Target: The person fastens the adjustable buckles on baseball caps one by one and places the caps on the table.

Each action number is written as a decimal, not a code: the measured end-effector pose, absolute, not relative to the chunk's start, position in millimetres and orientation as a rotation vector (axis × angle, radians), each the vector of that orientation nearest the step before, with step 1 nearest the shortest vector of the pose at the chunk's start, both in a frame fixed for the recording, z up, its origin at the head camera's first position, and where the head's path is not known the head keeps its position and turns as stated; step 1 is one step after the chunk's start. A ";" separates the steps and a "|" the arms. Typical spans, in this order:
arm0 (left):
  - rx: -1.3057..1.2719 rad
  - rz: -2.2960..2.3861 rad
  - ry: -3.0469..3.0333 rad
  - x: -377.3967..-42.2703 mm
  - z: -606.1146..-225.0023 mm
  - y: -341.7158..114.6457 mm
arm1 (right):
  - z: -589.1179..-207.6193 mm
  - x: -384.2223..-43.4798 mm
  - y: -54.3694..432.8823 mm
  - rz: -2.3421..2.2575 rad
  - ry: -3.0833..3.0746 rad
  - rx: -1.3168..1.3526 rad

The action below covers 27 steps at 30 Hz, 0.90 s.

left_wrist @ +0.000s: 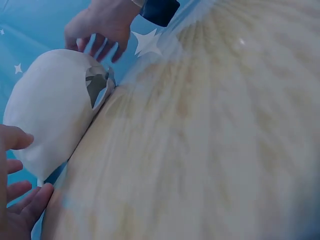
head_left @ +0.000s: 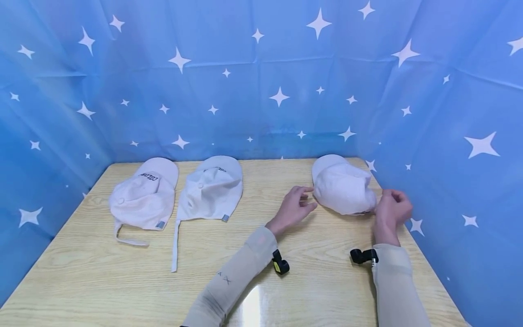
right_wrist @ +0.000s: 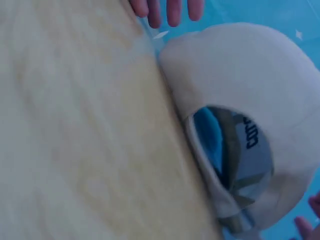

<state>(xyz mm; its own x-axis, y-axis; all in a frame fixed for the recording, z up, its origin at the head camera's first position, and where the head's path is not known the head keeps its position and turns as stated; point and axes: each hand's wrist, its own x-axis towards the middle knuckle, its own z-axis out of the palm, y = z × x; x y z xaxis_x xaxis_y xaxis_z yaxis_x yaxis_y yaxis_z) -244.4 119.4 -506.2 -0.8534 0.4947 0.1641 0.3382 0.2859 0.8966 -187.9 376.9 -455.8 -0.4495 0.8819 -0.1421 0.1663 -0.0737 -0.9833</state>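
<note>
A white baseball cap (head_left: 341,186) sits crown up at the back right of the table, brim toward the back. Its rear opening shows in the right wrist view, with dark lettering (right_wrist: 251,133) visible through it. My left hand (head_left: 292,209) is at the cap's left side, thumb and fingers spread, fingertips right by the fabric. On the other side, my right hand (head_left: 392,213) is beside the cap's back edge. In the left wrist view the right hand (left_wrist: 102,30) has loosely bent fingers with nothing between them.
Two more white caps lie flatter on the wooden table (head_left: 310,281): one at the far left (head_left: 143,195), the other cap (head_left: 212,188) next to it with its strap (head_left: 175,245) stretched toward the front. A blue star-patterned curtain (head_left: 261,81) encloses the back and sides.
</note>
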 end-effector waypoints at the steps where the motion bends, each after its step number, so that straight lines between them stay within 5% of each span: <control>1: 0.804 1.581 2.428 -243.8 -506.2 115.0 | -453.9 -188.4 375.4 1.516 -1.626 -1.132; 14: 1.150 1.239 2.797 -230.1 -504.9 38.3 | -424.9 -194.3 298.0 1.206 -1.680 -0.529; 27: 1.319 0.998 3.149 -216.1 -496.9 -38.2 | -448.9 -211.7 204.7 1.374 -2.040 -0.090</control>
